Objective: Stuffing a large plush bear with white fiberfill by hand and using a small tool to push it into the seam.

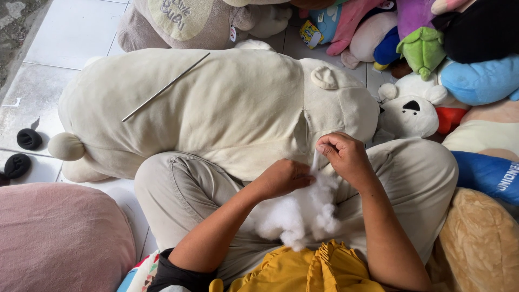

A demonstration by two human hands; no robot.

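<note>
A large cream plush bear [216,103] lies on its front across the floor and against my knees. A clump of white stuffing fibre [297,213] rests in my lap. My left hand [284,177] grips the top of the clump. My right hand [340,154] pinches a thin strand of the fibre, pulled up from the clump, right next to the bear's neck seam. A thin metal rod [165,87] lies diagonally on the bear's back.
A pink cushion [59,232] sits at lower left, two black round pieces [24,148] on the white tiles at left. Several plush toys crowd the top and right: a white bear head [408,111], a green one [421,50], a blue one [478,81], a tan one [478,238].
</note>
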